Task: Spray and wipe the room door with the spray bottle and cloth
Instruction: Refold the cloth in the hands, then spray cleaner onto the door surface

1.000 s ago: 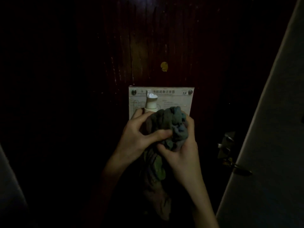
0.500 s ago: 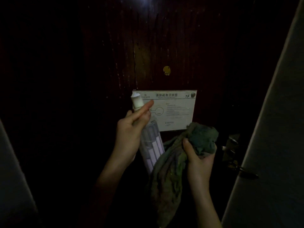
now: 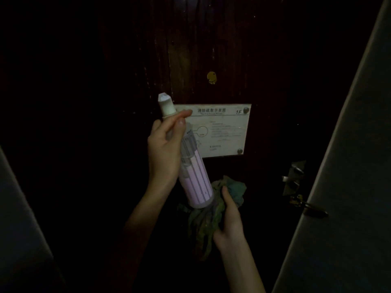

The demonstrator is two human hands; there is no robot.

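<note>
The dark brown wooden room door fills the middle of the dim head view. My left hand grips a tall spray bottle with a white cap and pale purple label, tilted with its nozzle up and to the left. Its forefinger lies across the bottle's neck. Below and to the right, my right hand holds a crumpled green-blue cloth low in front of the door. The bottle's base overlaps the cloth.
A white evacuation sign marked 1F is screwed to the door behind the bottle. A brass peephole sits above it. A metal lock and handle are at the right, next to a pale wall. Another pale wall stands left.
My hands came apart: the right hand drew the cloth down and right, then lowered it. The left hand raised the bottle clear of the cloth and tilted it.
</note>
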